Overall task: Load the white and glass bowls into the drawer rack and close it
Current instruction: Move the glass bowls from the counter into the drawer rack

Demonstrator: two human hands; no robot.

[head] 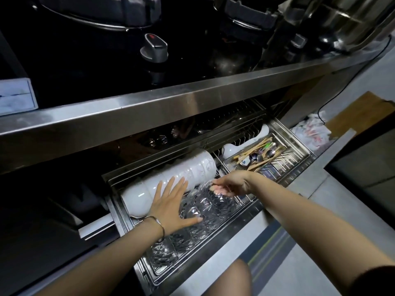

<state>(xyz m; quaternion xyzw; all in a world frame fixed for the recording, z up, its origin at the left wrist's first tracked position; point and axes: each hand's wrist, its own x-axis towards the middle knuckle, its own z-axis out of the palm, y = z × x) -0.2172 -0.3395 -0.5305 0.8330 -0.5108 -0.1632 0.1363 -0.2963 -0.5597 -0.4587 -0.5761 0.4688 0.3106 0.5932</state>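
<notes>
Drawer rack (249, 210) is pulled out. White bowls (175, 174) sit on edge in the back row, glass bowls (205, 208) in the front row. Left hand (168, 208) lies flat with fingers spread across both rows. Right hand (232, 184) has fingers curled, pinching a rim among the glass bowls, though motion blur hides the exact contact. Cutlery basket (233, 165) holds spoons and chopsticks (258, 154). Red print on the plastic bag (310, 133) is unreadable.

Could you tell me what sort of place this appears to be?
Probably a home kitchen: a black hob with a control knob, a pull-out drawer rack holding white bowls and glass bowls.
</notes>
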